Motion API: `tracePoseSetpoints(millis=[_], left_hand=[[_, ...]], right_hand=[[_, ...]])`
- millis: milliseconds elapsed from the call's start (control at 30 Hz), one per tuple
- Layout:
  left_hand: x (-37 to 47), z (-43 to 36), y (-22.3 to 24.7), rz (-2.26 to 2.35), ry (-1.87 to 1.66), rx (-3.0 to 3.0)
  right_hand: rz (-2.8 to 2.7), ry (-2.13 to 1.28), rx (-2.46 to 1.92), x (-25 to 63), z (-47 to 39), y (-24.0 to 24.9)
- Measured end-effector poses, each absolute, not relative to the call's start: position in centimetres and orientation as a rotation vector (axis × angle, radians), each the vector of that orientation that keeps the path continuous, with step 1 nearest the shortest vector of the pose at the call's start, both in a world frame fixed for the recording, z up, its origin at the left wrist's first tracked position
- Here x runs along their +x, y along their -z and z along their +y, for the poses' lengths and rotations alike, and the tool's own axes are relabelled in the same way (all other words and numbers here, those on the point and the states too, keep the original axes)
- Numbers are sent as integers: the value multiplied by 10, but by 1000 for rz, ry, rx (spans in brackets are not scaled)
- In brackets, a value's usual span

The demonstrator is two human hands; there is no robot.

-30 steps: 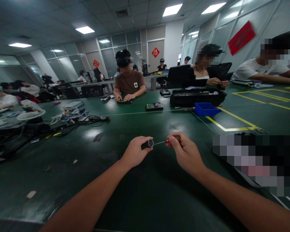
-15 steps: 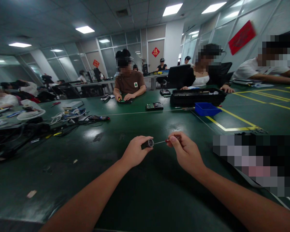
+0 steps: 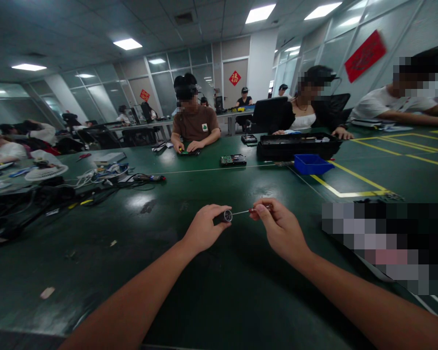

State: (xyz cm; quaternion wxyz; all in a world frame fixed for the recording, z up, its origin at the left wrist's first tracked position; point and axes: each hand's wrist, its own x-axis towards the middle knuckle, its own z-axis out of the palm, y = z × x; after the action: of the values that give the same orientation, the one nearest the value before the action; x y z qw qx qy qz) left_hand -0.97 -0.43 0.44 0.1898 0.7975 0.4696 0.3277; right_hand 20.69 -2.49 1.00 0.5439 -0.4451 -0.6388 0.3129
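Observation:
Between thumb and fingers, my left hand (image 3: 206, 227) grips a small dark cylinder (image 3: 228, 216) whose round, silvery-rimmed end faces right. My right hand (image 3: 277, 223) is closed on the red handle of a screwdriver (image 3: 253, 210). Its thin metal shaft points left, and the tip meets the open end of the cylinder; whether it touches the inside is too small to tell. Both hands are above the dark green table (image 3: 190, 301).
Cables (image 3: 105, 187) lie at the left. Beyond my hands are a circuboard-bearing drive (image 3: 233, 160), a blue bin (image 3: 312, 165) and a black tray (image 3: 299, 151). A person in a brown shirt (image 3: 196, 121) works opposite. Other people sit at the right. A pixelated area covers the right edge.

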Motion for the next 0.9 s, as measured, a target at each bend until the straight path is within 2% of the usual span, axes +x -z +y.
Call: tracePoseSetpoints(millis=[233,400,633,900], left_hand=[[-9,-5,-6,1320,-895,2244],[-10,-5,-6,1311,-848,2277],[-8,-5,-6,1298,-767,2312],[-9,-6,-10,1309,-877,2259]], right_hand=[[-1626,-629,-1218,209,-25,-19],[-1619,-739,-1114,212,-25,-17],[-1561,-744,-1200,209,-19,-14],[-1062,-1247,-979,212,2,1]])
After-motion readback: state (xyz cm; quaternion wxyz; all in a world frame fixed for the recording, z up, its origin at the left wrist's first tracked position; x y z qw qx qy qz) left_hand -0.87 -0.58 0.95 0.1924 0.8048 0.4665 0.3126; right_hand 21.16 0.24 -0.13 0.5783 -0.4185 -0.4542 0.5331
